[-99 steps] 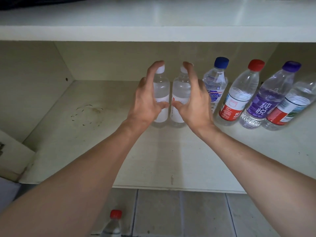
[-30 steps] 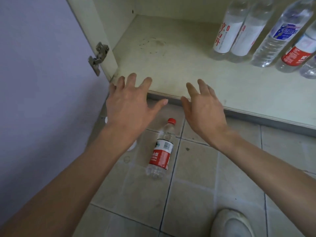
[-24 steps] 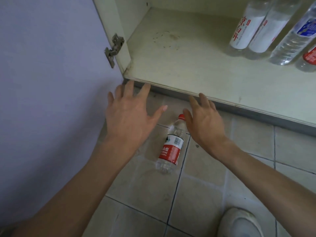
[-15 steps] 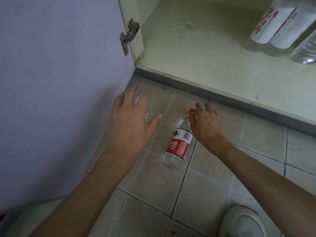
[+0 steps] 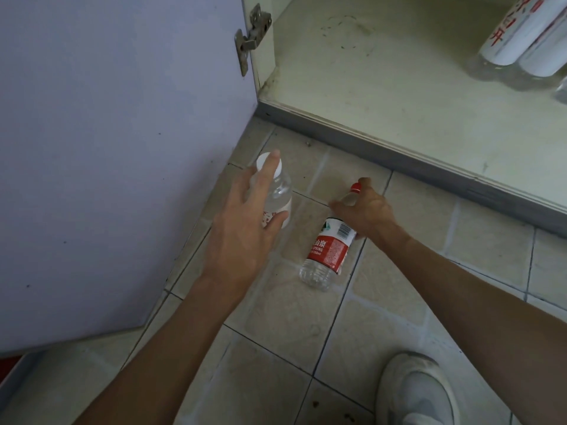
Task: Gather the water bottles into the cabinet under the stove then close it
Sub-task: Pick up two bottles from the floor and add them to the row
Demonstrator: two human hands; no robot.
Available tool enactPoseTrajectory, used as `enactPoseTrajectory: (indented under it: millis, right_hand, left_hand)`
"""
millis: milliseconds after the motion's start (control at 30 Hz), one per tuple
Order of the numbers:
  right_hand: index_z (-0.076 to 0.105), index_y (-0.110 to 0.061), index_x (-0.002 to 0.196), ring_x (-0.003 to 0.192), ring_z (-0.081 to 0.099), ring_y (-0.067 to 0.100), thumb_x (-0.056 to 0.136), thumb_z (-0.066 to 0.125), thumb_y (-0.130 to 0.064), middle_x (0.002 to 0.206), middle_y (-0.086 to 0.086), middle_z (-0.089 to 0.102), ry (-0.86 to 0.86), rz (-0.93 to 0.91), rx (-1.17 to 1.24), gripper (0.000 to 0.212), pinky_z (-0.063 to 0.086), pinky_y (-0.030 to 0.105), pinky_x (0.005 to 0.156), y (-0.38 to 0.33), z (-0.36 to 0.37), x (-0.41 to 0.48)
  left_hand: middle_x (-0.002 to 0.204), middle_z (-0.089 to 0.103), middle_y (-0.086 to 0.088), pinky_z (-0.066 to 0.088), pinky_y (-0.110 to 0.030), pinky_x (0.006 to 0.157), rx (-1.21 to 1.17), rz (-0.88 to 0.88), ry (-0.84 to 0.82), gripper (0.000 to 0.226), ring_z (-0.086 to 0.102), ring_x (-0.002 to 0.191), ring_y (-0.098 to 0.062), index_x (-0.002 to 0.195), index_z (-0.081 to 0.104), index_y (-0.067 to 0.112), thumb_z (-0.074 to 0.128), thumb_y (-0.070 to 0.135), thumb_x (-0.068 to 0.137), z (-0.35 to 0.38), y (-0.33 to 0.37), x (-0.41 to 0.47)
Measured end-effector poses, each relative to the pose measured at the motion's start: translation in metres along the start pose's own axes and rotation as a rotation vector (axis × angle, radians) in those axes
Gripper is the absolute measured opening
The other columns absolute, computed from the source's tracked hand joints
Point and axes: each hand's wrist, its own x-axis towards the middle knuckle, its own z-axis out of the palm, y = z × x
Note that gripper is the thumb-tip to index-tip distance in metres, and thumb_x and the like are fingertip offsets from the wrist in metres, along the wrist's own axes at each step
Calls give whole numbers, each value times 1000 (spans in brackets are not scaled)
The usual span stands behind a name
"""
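Note:
A clear water bottle with a red cap and red label (image 5: 326,251) lies on the tiled floor in front of the open cabinet (image 5: 399,96). My right hand (image 5: 366,211) curls round its neck just below the cap. To its left stands a white-capped bottle (image 5: 277,191). My left hand (image 5: 245,223) wraps it, with the thumb on the label and the index finger across the cap. Two white-labelled bottles (image 5: 518,35) stand on the cabinet floor at the top right, and the edge of another bottle shows beside them.
The lilac cabinet door (image 5: 122,148) stands wide open on the left, with its metal hinge (image 5: 252,32) at the top. A grey plinth (image 5: 414,167) runs under the cabinet's front edge. My white shoe (image 5: 420,391) rests on the tiles at the bottom right.
Both hands left the bottles standing in the cabinet and dropped to the floor. The right hand has closed on the red-capped bottle's neck, and the left hand has reached the white-capped bottle.

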Motion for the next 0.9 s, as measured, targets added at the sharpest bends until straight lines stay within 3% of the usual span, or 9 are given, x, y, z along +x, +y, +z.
enactPoseTrajectory:
  millis: [100, 200, 333, 467, 600, 767, 900]
  right_hand:
    - [32, -25, 151, 89, 76, 38, 93, 82, -40, 118, 13, 57, -26, 24, 66, 78, 58, 35, 43, -2, 1, 2]
    - [28, -25, 155, 88, 76, 38, 90, 87, -34, 118, 14, 56, -43, 44, 121, 88, 56, 32, 39, -2, 0, 3]
    - [27, -26, 157, 80, 76, 34, 88, 89, -29, 107, 11, 57, -53, 56, 155, 93, 62, 40, 50, -1, 0, 5]
    - [29, -27, 156, 82, 75, 33, 86, 90, -26, 113, 13, 58, -52, 75, 178, 93, 64, 41, 52, 1, 1, 8]
    - [31, -26, 153, 75, 72, 28, 85, 90, -22, 94, 5, 52, -39, 69, 194, 90, 64, 41, 55, 4, 1, 11]
    - [37, -30, 150, 89, 75, 32, 76, 96, -24, 110, 6, 59, 2, 16, 240, 94, 69, 52, 66, 8, 2, 8]
    - [44, -35, 146, 99, 72, 25, 69, 101, -29, 112, -2, 64, 81, -117, 289, 96, 67, 50, 77, 8, 3, -4]
  left_hand:
    - [160, 50, -12, 48, -31, 107, -59, -9, 13, 99, 54, 141, -24, 170, 28, 36, 90, 23, 93, 7, -3, 4]
    - [159, 50, -12, 32, -9, 106, -117, 8, 13, 103, 44, 137, -6, 168, 24, 39, 92, 21, 92, 15, -7, 11]
    - [155, 51, -11, 29, 6, 101, -154, 33, 27, 108, 37, 132, 5, 166, 24, 39, 94, 13, 88, 23, -12, 16]
    - [156, 51, -14, 26, 6, 108, -173, 72, 32, 111, 36, 134, 5, 165, 24, 40, 95, 9, 86, 28, -15, 21]
    - [154, 52, -15, 26, 7, 107, -174, 80, 24, 114, 36, 133, 6, 164, 23, 40, 97, 8, 83, 28, -17, 24]
    - [156, 50, -11, 27, 6, 106, -191, 61, 16, 109, 38, 134, 4, 165, 24, 42, 93, 9, 89, 28, -15, 27]
    - [155, 49, -10, 28, 8, 102, -176, 27, 33, 103, 36, 129, 8, 170, 29, 33, 91, 8, 91, 29, -10, 28]
